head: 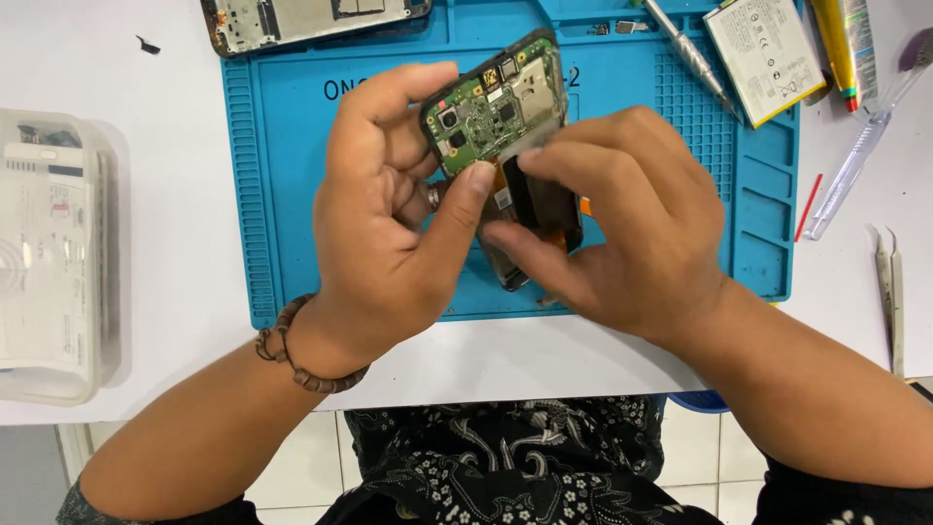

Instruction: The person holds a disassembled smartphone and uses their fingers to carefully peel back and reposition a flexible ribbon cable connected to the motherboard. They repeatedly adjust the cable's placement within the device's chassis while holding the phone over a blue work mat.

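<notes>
An opened smartphone (501, 117) with its green circuit board exposed is held tilted above the blue repair mat (671, 165). My left hand (389, 224) grips its left side, thumb pressing near the middle of the phone. My right hand (622, 224) holds the lower right part, with index finger and thumb pinching around the dark lower section by an orange flex strip. The phone's lower end is hidden behind my fingers.
Another phone frame (301, 17) lies at the mat's top left. A flat battery (763, 53), a screwdriver (685, 49), a clear plastic pry tool (855, 160) and tweezers (889, 292) lie to the right. A clear plastic box (49, 253) stands on the left.
</notes>
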